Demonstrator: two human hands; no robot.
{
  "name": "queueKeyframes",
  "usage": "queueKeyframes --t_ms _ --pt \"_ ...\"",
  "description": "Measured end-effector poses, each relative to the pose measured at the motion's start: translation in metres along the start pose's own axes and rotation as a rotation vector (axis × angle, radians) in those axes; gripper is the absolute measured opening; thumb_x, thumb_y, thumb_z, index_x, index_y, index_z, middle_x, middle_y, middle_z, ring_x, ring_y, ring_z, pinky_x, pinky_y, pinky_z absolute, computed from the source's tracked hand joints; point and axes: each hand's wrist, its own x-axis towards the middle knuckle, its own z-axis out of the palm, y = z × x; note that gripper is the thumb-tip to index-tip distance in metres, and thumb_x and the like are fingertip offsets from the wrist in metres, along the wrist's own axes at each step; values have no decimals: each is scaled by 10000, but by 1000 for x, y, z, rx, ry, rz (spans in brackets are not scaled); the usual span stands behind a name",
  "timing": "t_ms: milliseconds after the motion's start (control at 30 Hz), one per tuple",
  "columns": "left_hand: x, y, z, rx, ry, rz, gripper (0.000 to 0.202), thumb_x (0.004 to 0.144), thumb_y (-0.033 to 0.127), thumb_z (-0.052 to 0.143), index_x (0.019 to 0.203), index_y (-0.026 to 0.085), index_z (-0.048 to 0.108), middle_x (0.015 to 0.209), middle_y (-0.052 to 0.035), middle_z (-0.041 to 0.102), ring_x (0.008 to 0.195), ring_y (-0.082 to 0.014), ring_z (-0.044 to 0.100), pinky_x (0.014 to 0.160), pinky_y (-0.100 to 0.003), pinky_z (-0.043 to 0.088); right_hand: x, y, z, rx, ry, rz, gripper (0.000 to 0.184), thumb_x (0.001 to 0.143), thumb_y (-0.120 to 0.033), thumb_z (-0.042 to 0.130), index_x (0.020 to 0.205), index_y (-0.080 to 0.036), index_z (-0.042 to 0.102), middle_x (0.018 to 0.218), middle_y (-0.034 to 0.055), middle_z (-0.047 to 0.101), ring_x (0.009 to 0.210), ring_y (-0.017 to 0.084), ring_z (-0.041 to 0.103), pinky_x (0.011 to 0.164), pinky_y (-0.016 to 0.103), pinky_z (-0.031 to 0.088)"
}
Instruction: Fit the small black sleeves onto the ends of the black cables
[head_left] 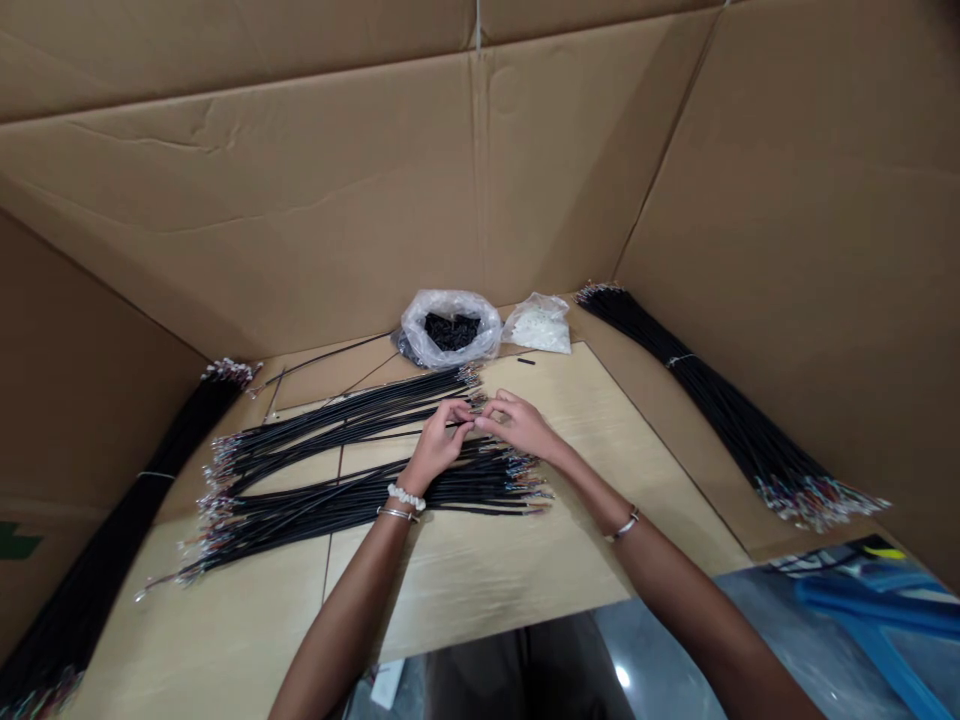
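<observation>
While the fingertips of both hands come together above the wire ends at the centre of the bench (510,570), a single black cable (390,435) reaches the left hand (441,437) from 9 o'clock. The left hand's grip appears closed in a pinch on that cable near its tip. The right hand (517,422) also has thumb and forefinger closed, though whatever lies between them is too small to tell.

Around the hands, an upper group of black cables (360,402) lies towards 9 o'clock and a lower group (465,488) towards 8 o'clock, coloured wires showing at both ends. At 12 o'clock a clear plastic bag (410,333) gapes, filled with short black pieces (450,331); just beside it, at 1 o'clock, sits a smaller bag of white pieces (541,328). Near that bag lies one short black strip (526,361). Tied cable bundles lean along the cardboard walls (315,220): one at 3 o'clock (720,420), another towards 8 o'clock (135,510).
</observation>
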Motion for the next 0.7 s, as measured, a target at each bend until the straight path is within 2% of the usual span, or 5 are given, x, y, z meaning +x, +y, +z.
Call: queueKeyframes --t_ms 67,200,333,467,700 --pt "0 0 0 -11 6 5 316 854 328 539 1062 99 475 899 -46 592 847 -31 594 827 -145 487 0 0 -1 8 0 -19 258 869 -414 581 865 -169 663 808 26 461 755 136 482 701 252 359" --pt "-1 -3 0 15 -18 19 321 867 335 520 1084 105 469 937 -51 593 869 -29 594 842 -145 482 0 2 0 29 -33 -9 290 912 -404 516 883 -178 696 787 29 432 755 139 475 688 254 352" --pt "-1 -5 0 38 -35 29 328 884 342 487 1112 108 463 986 -62 585 906 -30 585 864 -149 481 0 5 1 11 -26 40 307 911 -401 514 820 -168 692 771 23 415 735 132 467 677 254 340" --pt "0 -6 1 19 -29 33 358 881 349 495 1147 115 446 983 -57 569 909 -21 570 874 -138 477 1 6 -1 16 -10 15 289 905 -401 518 823 -167 667 774 17 415 743 131 468 690 251 343" --pt "-1 3 -2 104 -48 130 380 881 360 496 1170 115 474 1047 -83 536 949 -37 525 890 -150 461 1 5 -1 46 -37 0 419 942 -432 450 677 -146 604 747 19 406 711 126 464 686 260 338"
